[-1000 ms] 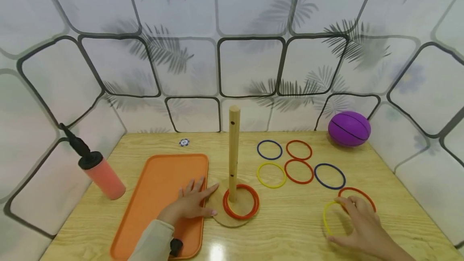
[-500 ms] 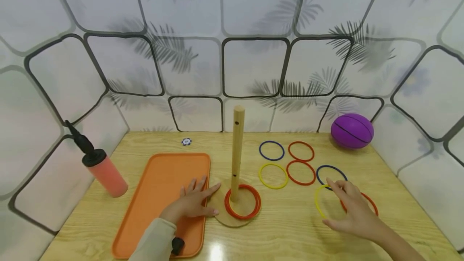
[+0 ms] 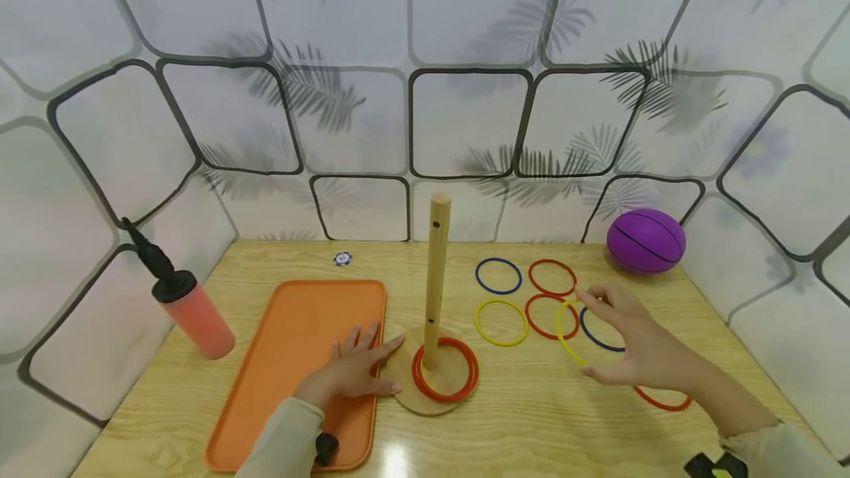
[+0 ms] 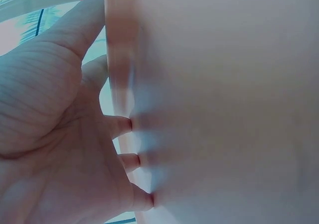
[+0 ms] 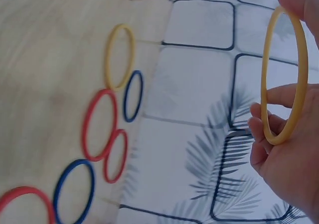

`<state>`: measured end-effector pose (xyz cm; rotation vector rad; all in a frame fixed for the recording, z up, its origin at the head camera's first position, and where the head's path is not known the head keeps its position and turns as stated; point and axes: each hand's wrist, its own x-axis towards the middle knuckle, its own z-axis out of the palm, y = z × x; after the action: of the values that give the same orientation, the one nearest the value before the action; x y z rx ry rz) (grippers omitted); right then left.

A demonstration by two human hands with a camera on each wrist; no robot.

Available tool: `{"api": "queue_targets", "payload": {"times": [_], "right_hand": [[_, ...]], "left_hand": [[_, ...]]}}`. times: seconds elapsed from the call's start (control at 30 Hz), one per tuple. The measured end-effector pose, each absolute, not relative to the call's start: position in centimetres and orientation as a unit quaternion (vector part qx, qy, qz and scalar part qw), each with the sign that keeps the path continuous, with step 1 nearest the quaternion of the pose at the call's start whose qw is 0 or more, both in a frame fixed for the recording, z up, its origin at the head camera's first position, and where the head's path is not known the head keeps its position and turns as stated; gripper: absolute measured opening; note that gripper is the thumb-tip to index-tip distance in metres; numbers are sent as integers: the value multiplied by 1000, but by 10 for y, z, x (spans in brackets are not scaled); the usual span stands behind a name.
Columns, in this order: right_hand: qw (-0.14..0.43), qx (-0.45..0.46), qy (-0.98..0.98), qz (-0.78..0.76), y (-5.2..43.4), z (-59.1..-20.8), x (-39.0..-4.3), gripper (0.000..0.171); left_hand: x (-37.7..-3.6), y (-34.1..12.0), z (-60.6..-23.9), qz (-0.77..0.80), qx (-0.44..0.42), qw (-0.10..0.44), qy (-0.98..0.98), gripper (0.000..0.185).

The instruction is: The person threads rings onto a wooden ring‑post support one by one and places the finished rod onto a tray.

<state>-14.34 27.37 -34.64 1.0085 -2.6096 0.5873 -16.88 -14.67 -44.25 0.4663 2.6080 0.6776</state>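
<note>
Wooden table (image 3: 518,411), yellow ring (image 5: 302,67) gripped in right hand (image 3: 635,345) (left hand (image 3: 352,375) spread, well apart)

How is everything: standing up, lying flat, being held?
Yellow ring: held in the right hand
Left hand: fingers spread
Wooden peg: standing upright
Some red rings: around the peg
Other rings: flat on the table
Orange tray: flat
Chip: flat
Purple ball: on the table
Pump: can't tell whether upright

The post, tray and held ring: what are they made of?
Post: looks like wood, matte and pale tan. Tray: probably plastic, smooth, one even orange with a raised rim. Held ring: likely plastic with a satin finish, thin and evenly yellow.
</note>
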Motion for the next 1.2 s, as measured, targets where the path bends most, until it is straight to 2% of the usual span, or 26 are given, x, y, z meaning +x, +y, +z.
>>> {"api": "queue_targets", "payload": {"times": [0.13,0.4,0.9,1.2], "right_hand": [[129,366,-897,213,266,-327,-150,103],[148,458,-845,232,250,-298,-162,100],[103,503,-819,258,218,-247,-169,91],[111,530,-787,296,198,-213,-177,85]], "left_hand": [[-169,-146,-443,236,169,200,936,78],[-169,-146,-440,238,166,207,934,78],[-168,-146,-439,234,162,205,936,78],[-171,-146,-443,223,168,197,940,78]]}}
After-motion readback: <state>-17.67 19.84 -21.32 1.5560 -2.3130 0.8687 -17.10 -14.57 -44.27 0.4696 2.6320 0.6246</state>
